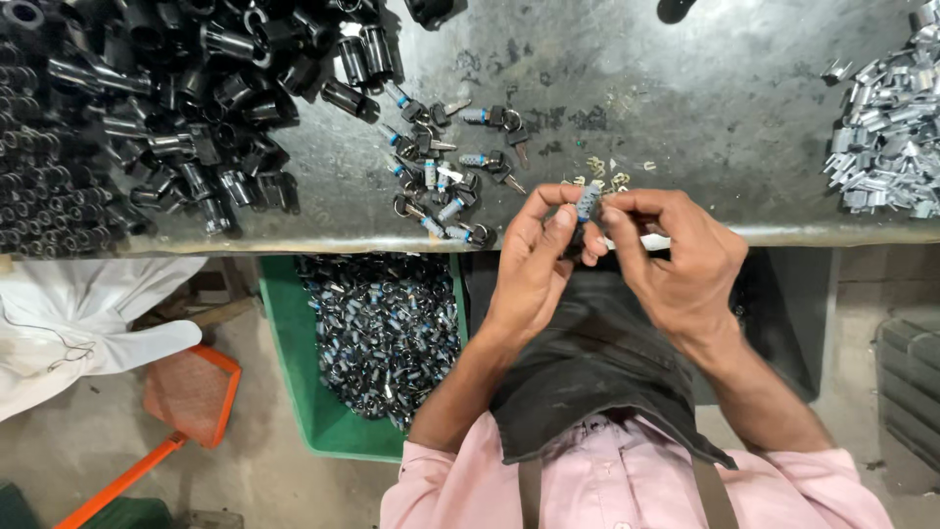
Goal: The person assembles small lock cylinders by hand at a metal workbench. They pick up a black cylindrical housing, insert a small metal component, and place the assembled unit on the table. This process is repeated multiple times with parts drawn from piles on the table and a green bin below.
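My left hand (534,260) and my right hand (676,255) meet at the near edge of the dark metal workbench (685,108). Both pinch a small metal lock cylinder with a blue band (587,203), held upright between the fingertips. A white sliver pokes out under my right fingers. Just left of my hands lies a loose group of similar small cylinders with keys (450,171). Black cloth (587,362) covers my lap below the hands.
A big heap of black cylindrical housings (147,108) fills the bench's left. Silver metal clips (886,137) pile at the right edge. Below the bench a green crate (294,343) holds many small cylinders. A white bag (78,313) and an orange scoop (186,402) lie on the floor.
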